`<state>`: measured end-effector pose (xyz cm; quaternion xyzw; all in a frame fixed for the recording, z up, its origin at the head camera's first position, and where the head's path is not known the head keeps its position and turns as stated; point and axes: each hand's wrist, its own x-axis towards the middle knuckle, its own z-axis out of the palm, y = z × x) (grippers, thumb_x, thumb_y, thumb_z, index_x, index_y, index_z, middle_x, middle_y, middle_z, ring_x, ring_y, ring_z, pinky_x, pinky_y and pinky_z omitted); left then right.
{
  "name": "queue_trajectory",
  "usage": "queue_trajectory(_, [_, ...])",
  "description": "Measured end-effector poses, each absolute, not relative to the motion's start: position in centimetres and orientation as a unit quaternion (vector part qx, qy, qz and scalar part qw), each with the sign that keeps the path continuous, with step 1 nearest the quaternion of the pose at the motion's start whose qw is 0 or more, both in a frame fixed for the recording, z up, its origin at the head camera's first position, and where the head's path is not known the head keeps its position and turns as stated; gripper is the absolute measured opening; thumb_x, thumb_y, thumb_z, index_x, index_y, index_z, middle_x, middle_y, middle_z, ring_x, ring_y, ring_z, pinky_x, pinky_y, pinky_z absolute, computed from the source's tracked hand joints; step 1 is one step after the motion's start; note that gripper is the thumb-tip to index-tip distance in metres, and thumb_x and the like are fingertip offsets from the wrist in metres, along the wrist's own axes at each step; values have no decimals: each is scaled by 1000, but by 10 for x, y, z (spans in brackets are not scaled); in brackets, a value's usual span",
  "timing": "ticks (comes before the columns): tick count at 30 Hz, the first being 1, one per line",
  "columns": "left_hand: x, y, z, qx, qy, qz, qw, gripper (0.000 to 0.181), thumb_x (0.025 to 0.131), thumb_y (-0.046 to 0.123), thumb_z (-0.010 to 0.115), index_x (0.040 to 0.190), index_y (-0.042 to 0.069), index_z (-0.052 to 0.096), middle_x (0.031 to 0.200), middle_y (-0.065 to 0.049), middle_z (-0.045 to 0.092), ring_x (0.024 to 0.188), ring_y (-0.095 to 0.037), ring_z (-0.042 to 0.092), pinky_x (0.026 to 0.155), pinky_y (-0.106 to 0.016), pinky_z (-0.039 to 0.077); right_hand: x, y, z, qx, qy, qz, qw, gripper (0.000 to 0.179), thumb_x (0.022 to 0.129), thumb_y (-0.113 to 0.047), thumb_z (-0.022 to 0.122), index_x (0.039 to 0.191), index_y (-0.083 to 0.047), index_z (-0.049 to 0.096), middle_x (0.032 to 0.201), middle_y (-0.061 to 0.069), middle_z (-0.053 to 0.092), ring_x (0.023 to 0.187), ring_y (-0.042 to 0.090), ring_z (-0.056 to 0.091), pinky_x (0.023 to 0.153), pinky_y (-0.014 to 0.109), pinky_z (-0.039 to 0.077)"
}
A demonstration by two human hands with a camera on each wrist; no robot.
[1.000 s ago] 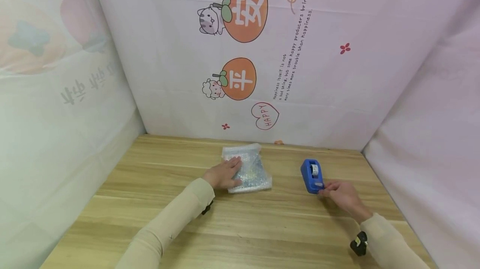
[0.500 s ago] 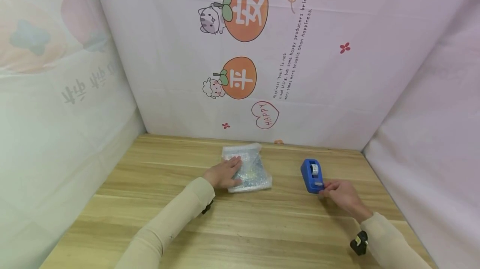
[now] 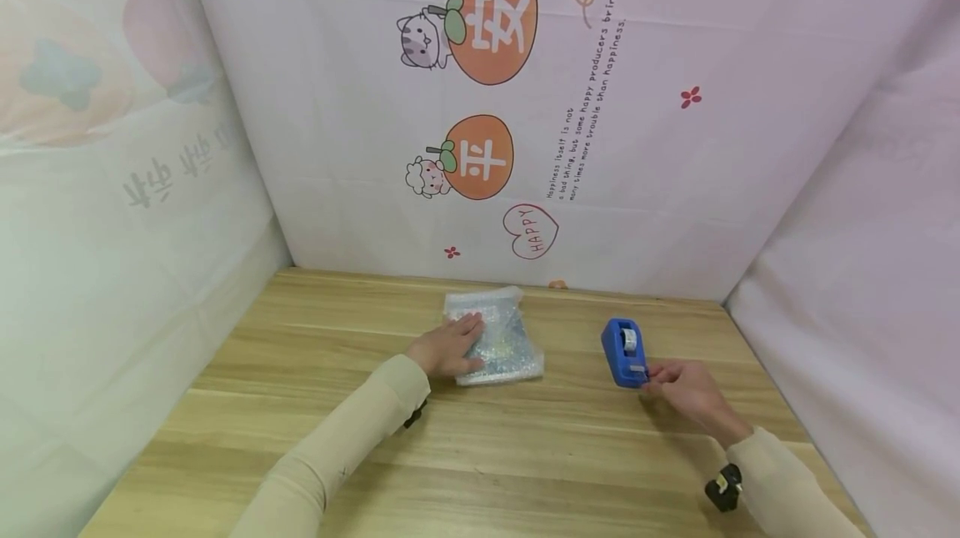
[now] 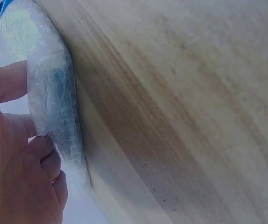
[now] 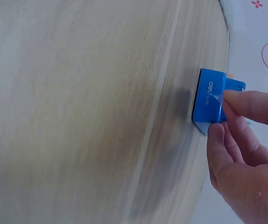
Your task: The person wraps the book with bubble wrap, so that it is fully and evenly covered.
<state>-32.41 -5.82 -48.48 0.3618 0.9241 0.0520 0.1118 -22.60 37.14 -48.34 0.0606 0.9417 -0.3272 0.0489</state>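
Note:
A flat package in bubble wrap [image 3: 501, 342] lies on the table near the back, something bluish showing through the wrap. My left hand [image 3: 450, 346] rests on its left part, fingers stretched over the top and thumb toward the near side. In the left wrist view, the thumb and fingertips touch the wrap [image 4: 54, 93]. To the right stands a blue tape dispenser [image 3: 619, 354] with a roll of tape [image 3: 629, 340] in it. At its near end, my right hand [image 3: 690, 392] pinches a small clear end of tape [image 5: 216, 97] between thumb and index finger. The other fingers curl beside the dispenser.
The wooden table [image 3: 487, 463] is bounded by a printed cloth wall [image 3: 645, 213] close behind both objects. White cloth also hangs on the left and right sides. Each wrist carries a small black camera device, the right one [image 3: 723, 488] more fully visible.
My right wrist has shifted very slightly to the right, its fingers still at the dispenser's near end. The left hand and the package stay where they were.

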Motion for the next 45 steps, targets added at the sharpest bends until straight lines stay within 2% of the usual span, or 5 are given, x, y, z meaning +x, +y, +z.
queue_trajectory(6, [-324, -59, -482, 360, 924, 63, 116, 76, 110, 43, 48, 166, -2, 24, 177, -19, 18, 166, -34, 17, 136, -49, 20, -221, 376, -478, 28, 945, -321, 65, 20, 95, -21, 77, 87, -3, 80, 140, 29, 66, 135, 56, 55, 110, 70, 46])
queue_trajectory(10, [-324, -59, -482, 359, 924, 64, 119, 76, 111, 44, 48, 167, -1, 23, 177, -18, 17, 166, -34, 17, 136, -49, 19, -216, 377, -470, -17, 945, -318, 74, 18, 98, -21, 75, 91, -4, 78, 118, 19, 76, 111, 35, 69, 93, 47, 60])
queue_trajectory(14, [-324, -60, -483, 360, 924, 60, 118, 77, 110, 45, 47, 167, -1, 24, 177, -18, 17, 166, -34, 17, 136, -49, 20, -216, 368, -459, -89, 933, -336, 89, 16, 102, -16, 70, 96, -1, 73, 96, 10, 74, 86, 12, 63, 69, 24, 54])
queue_trajectory(20, [-324, -60, -482, 359, 924, 57, 120, 77, 111, 46, 47, 167, -1, 22, 178, -17, 16, 166, -34, 16, 136, -48, 19, -223, 339, -444, -159, 907, -376, 101, 16, 105, -9, 64, 97, 5, 66, 80, 9, 66, 65, 4, 54, 55, 19, 47])
queue_trajectory(45, [-325, -57, -484, 346, 929, 50, 123, 78, 110, 48, 47, 168, 3, 21, 178, -13, 15, 166, -30, 16, 137, -44, 18, -278, 211, -446, -186, 903, -381, 71, 15, 104, -10, 67, 94, 0, 71, 82, 22, 74, 68, 28, 67, 57, 25, 53])
